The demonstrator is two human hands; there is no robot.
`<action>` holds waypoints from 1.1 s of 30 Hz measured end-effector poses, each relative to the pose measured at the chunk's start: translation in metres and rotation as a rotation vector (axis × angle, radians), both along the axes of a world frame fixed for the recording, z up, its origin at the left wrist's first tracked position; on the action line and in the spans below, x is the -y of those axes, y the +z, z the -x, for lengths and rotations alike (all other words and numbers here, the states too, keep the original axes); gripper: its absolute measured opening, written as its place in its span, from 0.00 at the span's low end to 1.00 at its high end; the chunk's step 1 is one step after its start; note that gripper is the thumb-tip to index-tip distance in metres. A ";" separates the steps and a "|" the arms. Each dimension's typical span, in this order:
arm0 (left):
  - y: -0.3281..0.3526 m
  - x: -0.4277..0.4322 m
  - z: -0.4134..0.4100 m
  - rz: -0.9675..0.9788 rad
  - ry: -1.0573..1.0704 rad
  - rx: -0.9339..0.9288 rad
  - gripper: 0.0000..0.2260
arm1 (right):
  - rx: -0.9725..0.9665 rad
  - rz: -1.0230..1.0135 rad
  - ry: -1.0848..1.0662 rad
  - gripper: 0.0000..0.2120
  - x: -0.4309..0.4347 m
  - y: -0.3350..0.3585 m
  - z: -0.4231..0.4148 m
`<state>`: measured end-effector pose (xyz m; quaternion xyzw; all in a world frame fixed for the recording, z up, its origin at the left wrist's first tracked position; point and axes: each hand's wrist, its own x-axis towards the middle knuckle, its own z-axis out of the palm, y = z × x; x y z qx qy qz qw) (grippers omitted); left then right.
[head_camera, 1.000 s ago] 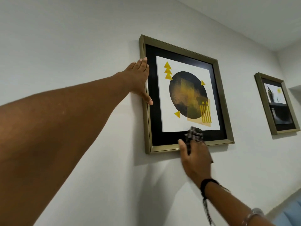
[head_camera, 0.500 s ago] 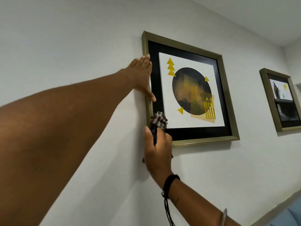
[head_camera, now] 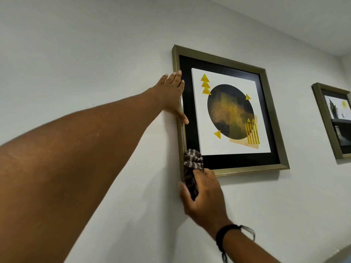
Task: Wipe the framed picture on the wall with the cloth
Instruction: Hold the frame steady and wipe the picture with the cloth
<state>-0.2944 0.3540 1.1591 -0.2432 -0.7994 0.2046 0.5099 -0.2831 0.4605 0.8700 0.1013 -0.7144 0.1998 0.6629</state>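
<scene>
Risk of tilting the wall-hung framed picture if the right hand, gripping the cloth at its lower-left corner, shoves harder than the open left hand braces.

Framed picture: dull gold frame, black mat, white print bearing a black-and-ochre circle, yellow triangles and stripes. Cloth: brown with pale checks. Wristband: black. Wall: white.

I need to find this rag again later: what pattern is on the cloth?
Dark brown with pale checked stripes, seen in the head view: cloth, bunched in the right hand.
</scene>
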 end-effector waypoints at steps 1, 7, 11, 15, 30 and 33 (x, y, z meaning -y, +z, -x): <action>0.000 0.000 0.000 -0.004 -0.005 0.002 0.64 | -0.016 -0.036 -0.024 0.13 -0.009 0.003 0.000; 0.000 0.001 0.001 -0.019 -0.015 0.035 0.63 | 0.000 -0.087 -0.230 0.16 -0.076 0.003 0.009; 0.002 0.001 0.004 -0.015 -0.021 0.048 0.62 | 0.151 0.137 -0.329 0.23 -0.130 0.001 0.013; 0.004 0.003 0.008 -0.009 -0.055 0.059 0.59 | 0.189 0.374 -0.195 0.26 -0.137 0.003 0.016; 0.020 0.012 0.009 -0.005 -0.053 0.048 0.41 | 0.116 0.195 0.175 0.42 0.035 0.049 0.018; 0.015 0.012 0.008 -0.011 -0.058 0.041 0.38 | 0.150 0.093 0.131 0.41 0.019 0.090 0.022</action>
